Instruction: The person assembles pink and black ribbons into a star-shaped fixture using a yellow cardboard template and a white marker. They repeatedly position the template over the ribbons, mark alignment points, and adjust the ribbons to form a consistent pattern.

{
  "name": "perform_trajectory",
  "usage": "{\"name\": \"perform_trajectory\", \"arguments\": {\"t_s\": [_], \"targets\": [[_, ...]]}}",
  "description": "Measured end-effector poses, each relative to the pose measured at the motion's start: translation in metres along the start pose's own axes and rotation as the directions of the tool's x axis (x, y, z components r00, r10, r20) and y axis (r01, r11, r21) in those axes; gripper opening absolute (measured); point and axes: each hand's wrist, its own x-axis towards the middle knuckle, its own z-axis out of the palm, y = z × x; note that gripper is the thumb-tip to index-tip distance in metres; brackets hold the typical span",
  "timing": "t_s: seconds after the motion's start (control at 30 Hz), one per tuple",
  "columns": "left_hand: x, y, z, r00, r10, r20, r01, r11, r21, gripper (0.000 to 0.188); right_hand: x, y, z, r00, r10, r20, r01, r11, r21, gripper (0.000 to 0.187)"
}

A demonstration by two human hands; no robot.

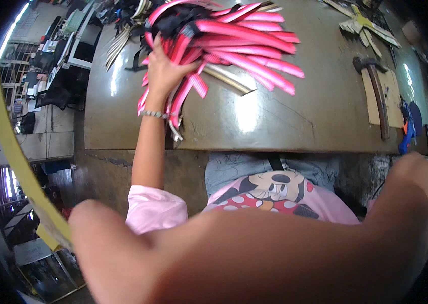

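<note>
A large bundle of pink webbing straps (pixel 254 45) lies fanned out at the far side of the table, with black pieces (pixel 176 23) among its upper part. My left hand (pixel 166 71) is on the near left of the bundle, its thumb stretched to the right and a finger pointing away. It grips the straps; some of its fingers are hidden. Strap ends hang below the wrist. A flat beige strip (pixel 231 82) pokes out beneath the bundle. Very near the camera, a blurred hand or arm, apparently my right hand (pixel 275 253), spans the lower picture; its fingers cannot be made out.
On the table's right lie a hammer (pixel 380 104) on a tan board (pixel 389 91) and a blue-handled tool (pixel 407 133). Yellowish strips (pixel 363 25) are at the far right, pale strips (pixel 118 46) at the far left. The table's front edge (pixel 254 151) runs before me.
</note>
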Motion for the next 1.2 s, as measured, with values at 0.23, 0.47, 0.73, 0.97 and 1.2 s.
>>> {"name": "perform_trajectory", "arguments": {"t_s": [0.23,0.47,0.73,0.97,1.2], "targets": [[0.031,0.109,0.059,0.961,0.271,0.050,-0.268,0.961,-0.060,0.122,-0.001,0.000,0.005,0.999,-0.047,-0.012,0.046,0.997,-0.063,0.047],[0.086,0.146,0.093,0.961,0.277,-0.013,-0.276,0.954,-0.114,0.088,-0.057,0.008,-0.007,0.860,0.013,-0.511,0.005,0.999,0.033,0.046],[0.086,0.134,0.088,0.955,0.296,-0.017,-0.294,0.954,0.053,0.120,-0.100,0.154,-0.061,0.312,-0.319,-0.895,-0.799,0.421,-0.429,0.048],[0.076,0.169,0.068,0.753,0.605,-0.261,-0.636,0.770,-0.050,0.057,-0.076,0.181,-0.066,0.357,-0.270,-0.894,-0.704,0.552,-0.447,0.046],[0.058,0.177,0.008,0.730,0.557,-0.397,-0.684,0.603,-0.411,0.027,-0.085,0.170,-0.054,0.400,-0.178,-0.899,-0.527,0.758,-0.384,0.036]]}}
